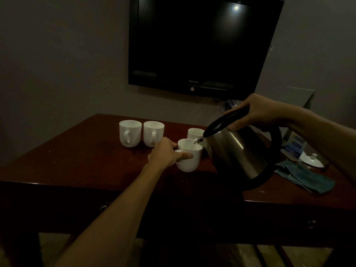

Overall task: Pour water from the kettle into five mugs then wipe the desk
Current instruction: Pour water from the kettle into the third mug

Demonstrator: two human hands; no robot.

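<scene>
1. The steel kettle (237, 151) hangs tilted above the dark wooden desk (77, 160), its spout dipped down to the left over the rim of the nearest white mug (189, 156).
2. The right hand (256, 112) holds the kettle from above: the fingers curl round the top of the black handle, and the thumb presses on the black lid.
3. The spout tip sits just over the mug's right rim; a thin glint shows there, though in this dim light I cannot tell how much water is in the mug.
4. The left hand (167, 153) grips that mug on its left side, fingers wrapped at the handle and the thumb laid along the front wall. The mug stands on the desk near the middle.
5. A second mug (194, 133) stands just behind it, partly hidden by the kettle's lid.
6. Two more mugs, the far-left mug (130, 133) and its neighbour (153, 133), stand side by side toward the back left, almost touching, handles facing the camera.
7. Only four mugs are in view.
8. A folded teal cloth (306, 179) lies on the desk's right side, past the kettle's base.
9. Beyond the cloth sit a white ceramic lid (313, 160) with a knob and a small upright card (294, 146).
10. A dark flat-screen television (202, 41) hangs on the wall above the desk.
</scene>
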